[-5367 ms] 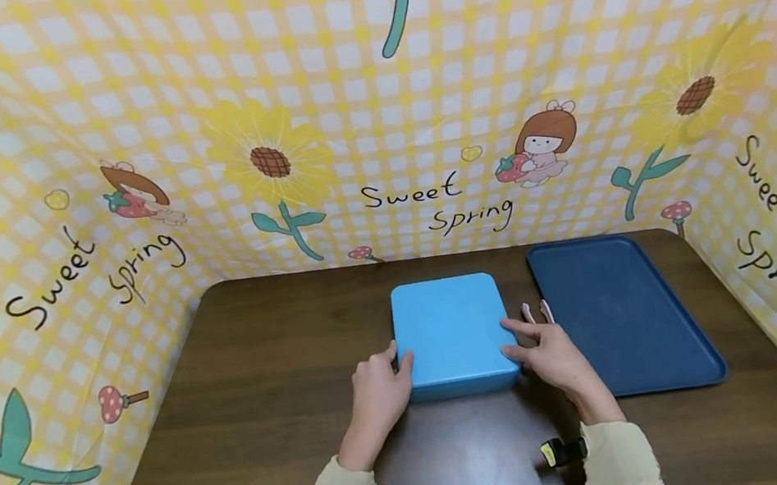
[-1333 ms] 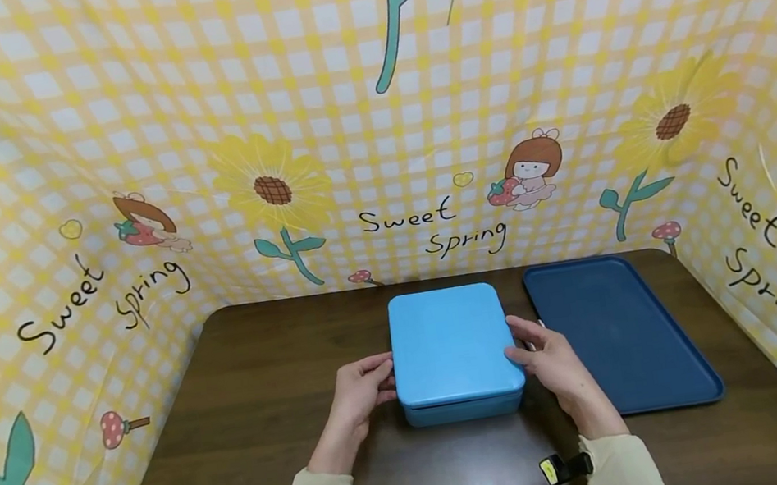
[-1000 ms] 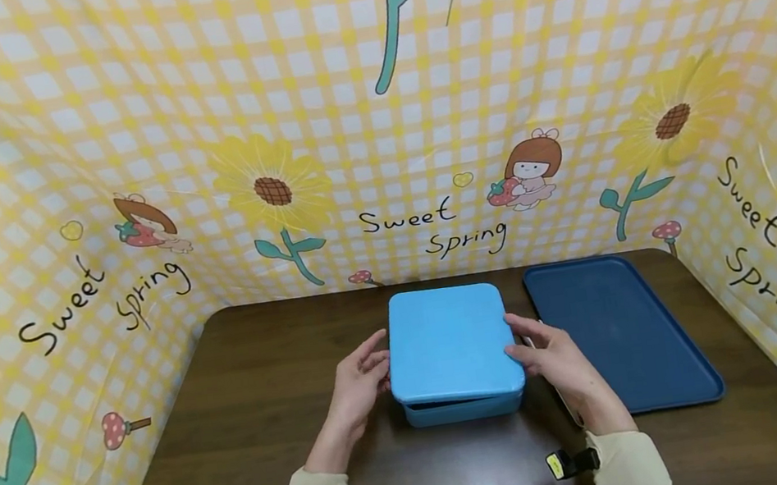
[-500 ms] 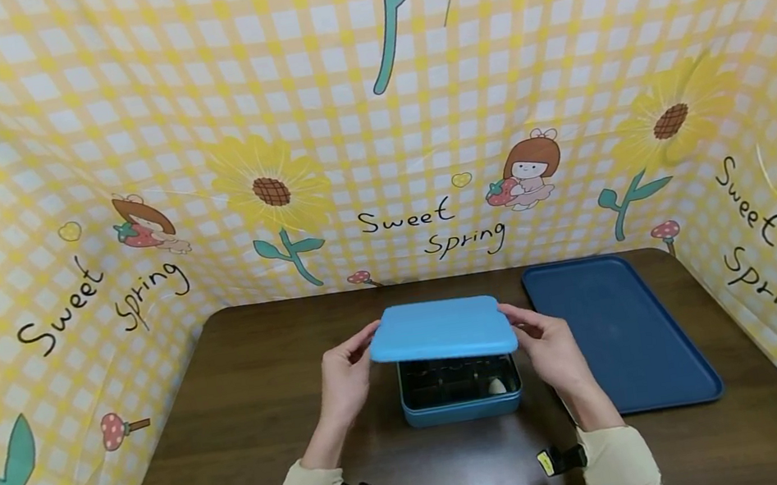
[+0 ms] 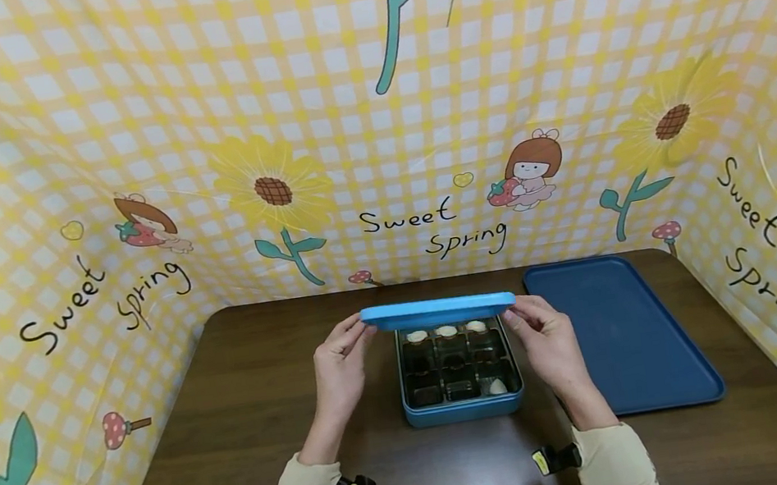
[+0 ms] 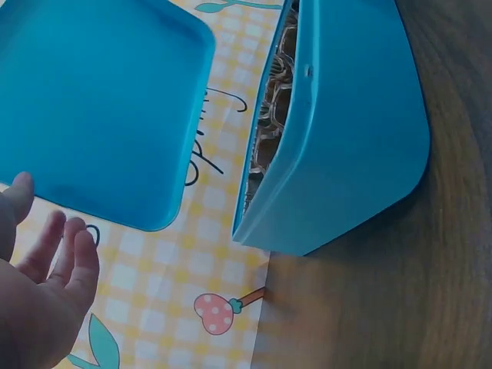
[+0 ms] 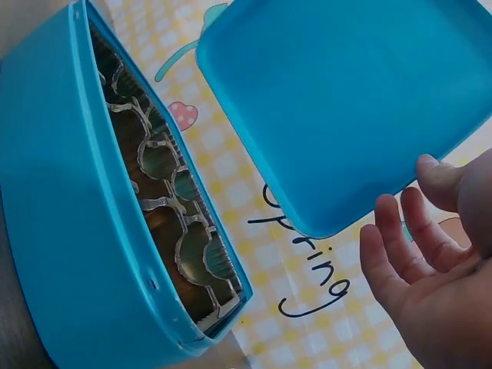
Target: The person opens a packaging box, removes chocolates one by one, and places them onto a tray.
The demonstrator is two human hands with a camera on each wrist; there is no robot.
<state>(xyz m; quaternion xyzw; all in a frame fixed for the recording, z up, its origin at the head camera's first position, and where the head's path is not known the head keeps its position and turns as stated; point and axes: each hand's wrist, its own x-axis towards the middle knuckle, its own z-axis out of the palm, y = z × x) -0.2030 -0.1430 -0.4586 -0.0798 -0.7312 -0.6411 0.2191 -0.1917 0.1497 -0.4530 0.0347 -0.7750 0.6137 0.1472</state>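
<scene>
Above a blue box (image 5: pixel 464 412), my left hand (image 5: pixel 339 378) and right hand (image 5: pixel 551 348) pinch opposite side edges of its light-blue lid (image 5: pixel 438 312). The lid is tipped up clear of the box, its underside facing the wrist cameras (image 6: pixel 100 108). Thumb and fingertips grip its edge in the right wrist view. Inside the box, a clear divided insert (image 5: pixel 457 374) forms small compartments. Pale round pieces (image 5: pixel 446 332) show in the back row, partly under the lid. One whitish pointed piece (image 5: pixel 497 386) lies in the front right compartment.
A dark blue tray (image 5: pixel 621 334) lies on the brown wooden table (image 5: pixel 265 425), right of the box and close to my right hand. Yellow checked cloth (image 5: pixel 370 112) hangs behind the table and along both sides.
The lid sat on the box; its near edge has lifted and tilted away, uncovering the compartments. Both hands have risen with it. Pale prongs seen earlier beside the tray are now hidden.
</scene>
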